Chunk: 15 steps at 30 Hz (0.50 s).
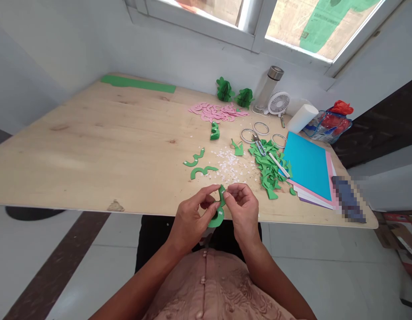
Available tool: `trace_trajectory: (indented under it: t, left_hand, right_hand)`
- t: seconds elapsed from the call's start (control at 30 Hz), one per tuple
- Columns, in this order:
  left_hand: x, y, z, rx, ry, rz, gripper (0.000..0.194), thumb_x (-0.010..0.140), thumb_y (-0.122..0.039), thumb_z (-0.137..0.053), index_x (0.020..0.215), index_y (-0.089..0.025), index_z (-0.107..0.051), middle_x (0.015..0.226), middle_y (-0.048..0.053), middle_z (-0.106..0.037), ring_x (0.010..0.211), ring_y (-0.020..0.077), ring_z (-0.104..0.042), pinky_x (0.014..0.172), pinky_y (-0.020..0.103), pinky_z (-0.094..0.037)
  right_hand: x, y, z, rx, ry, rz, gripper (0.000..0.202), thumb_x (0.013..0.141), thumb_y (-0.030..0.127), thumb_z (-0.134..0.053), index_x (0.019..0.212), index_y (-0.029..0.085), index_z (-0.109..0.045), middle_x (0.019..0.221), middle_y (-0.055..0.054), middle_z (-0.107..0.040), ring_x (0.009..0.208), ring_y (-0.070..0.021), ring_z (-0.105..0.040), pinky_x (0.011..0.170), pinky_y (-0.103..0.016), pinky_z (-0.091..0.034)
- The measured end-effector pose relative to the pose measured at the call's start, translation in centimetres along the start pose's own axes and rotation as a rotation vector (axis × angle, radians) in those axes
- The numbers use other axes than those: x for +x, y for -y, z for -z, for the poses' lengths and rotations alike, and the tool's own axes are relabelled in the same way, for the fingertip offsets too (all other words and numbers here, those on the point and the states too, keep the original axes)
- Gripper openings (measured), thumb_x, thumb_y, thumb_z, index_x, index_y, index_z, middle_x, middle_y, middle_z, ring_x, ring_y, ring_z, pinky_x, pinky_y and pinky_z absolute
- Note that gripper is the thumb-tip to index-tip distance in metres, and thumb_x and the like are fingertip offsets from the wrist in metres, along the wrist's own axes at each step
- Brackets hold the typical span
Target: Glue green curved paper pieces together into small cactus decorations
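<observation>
A curved green paper cutout with small white tape squares on it is held over the table's front edge. My left hand pinches it along its left side. At its upper right, the thumb and fingers of my right hand press together on the paper near a white square. Two more wavy green paper strips with white squares lie just beyond my hands. Farther back is a small stack of green curved cutouts. Tiny white paper bits are scattered nearby.
A heap of green scraps with snips and a white pen lies to the right, beside coloured sheets and tape rolls. Pink cutouts, a glass bottle and a small fan are at the back.
</observation>
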State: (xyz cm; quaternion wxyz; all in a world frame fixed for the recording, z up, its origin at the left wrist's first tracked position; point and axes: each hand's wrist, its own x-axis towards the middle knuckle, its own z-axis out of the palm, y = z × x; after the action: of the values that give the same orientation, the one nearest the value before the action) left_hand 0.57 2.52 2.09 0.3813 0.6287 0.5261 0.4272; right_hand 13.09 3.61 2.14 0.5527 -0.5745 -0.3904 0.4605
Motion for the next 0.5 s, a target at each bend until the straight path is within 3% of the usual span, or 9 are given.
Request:
trace_trajectory:
  t: [0.27, 0.5]
  left_hand:
    - [-0.05, -0.16, 0.36, -0.064, 0.025, 0.050, 0.035, 0.083, -0.024, -0.055, 0.118, -0.021, -0.056, 0.068, -0.004, -0.061, 0.062, 0.0118, -0.056, 0.065, 0.023, -0.046]
    - [-0.26, -0.47, 0.24, -0.139, 0.067, 0.094, 0.038, 0.083, -0.025, -0.055, 0.121, -0.021, -0.053, 0.068, -0.004, -0.061, 0.064, 0.0132, -0.057, 0.066, 0.025, -0.047]
  right_hand:
    - [-0.26, 0.66, 0.36, 0.157, 0.072, -0.079, 0.019, 0.070, 0.027, -0.069, 0.087, 0.020, -0.065, 0.081, 0.000, -0.063, 0.079, -0.0149, -0.057, 0.075, -0.028, -0.045]
    - [-0.54, 0.47, 0.89, 0.148, 0.198, -0.141, 0.026, 0.069, 0.028, -0.072, 0.093, 0.021, -0.069, 0.088, -0.002, -0.065, 0.083, -0.0162, -0.057, 0.075, -0.028, -0.044]
